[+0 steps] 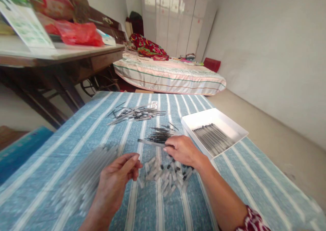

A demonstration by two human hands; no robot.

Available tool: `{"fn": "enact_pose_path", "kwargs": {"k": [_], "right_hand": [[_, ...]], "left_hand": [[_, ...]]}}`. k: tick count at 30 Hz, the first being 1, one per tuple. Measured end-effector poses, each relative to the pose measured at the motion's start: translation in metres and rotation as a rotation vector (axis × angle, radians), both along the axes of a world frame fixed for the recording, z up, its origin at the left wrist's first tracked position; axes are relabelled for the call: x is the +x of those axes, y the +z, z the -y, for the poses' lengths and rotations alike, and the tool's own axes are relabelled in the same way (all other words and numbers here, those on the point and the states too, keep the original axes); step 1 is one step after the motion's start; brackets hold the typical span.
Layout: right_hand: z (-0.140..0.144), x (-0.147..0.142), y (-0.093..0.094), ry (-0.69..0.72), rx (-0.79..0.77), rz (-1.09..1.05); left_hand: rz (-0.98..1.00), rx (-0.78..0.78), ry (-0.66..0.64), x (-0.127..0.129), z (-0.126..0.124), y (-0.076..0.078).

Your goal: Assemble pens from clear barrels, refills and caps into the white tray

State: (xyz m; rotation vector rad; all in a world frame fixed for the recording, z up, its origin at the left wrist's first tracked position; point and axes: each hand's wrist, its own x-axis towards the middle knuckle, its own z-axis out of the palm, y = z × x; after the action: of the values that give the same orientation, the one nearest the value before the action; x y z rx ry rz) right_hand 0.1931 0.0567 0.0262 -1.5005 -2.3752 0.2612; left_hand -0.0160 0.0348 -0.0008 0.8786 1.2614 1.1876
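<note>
My right hand (182,149) grips a slim pen (151,142) near one end, and its dark tip points left. My left hand (122,173) is closed, thumb against the curled fingers; whatever it may hold cannot be made out. Under and between the hands lies a heap of clear pen caps (166,181), some with black ends. Many translucent pen barrels (84,176), blurred, lie in a bundle beside my left hand. Just beyond the held pen is a pile of thin dark refills (159,135). A white box (238,132) at the right contains a row of pens (214,139).
Another loose pile of dark, thin sticks (137,114) lies farther back, near a small printed label (154,104). Blue striped cloth (142,210) covers the table. Beyond are a wooden desk (107,56) with red bags (78,34) and a bed (173,75).
</note>
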Motion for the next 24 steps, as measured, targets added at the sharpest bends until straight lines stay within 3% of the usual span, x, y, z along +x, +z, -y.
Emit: {"fn": "enact_pose_path", "kwargs": {"k": [5,8,11,16,24], "right_hand": [[-0.007,0.064,-0.001,-0.378,0.031,0.204],[-0.008,0.114,-0.004,-0.647,-0.058,0.374],[-0.006,0.16,-0.006,-0.788,-0.117,0.43],[0.002,0.206,-0.015,-0.866,-0.223,0.473],[0.005,0.222,-0.034,-0.848,-0.299,0.455]], "left_hand": [[-0.093,0.01,-0.025,0.001,-0.001,0.0],[-0.124,0.026,-0.042,0.002,0.001,0.001],[-0.138,0.038,-0.061,0.002,0.002,0.0],[-0.216,0.063,-0.101,0.0,0.001,-0.006],[-0.251,0.069,-0.094,0.004,0.001,-0.007]]}}
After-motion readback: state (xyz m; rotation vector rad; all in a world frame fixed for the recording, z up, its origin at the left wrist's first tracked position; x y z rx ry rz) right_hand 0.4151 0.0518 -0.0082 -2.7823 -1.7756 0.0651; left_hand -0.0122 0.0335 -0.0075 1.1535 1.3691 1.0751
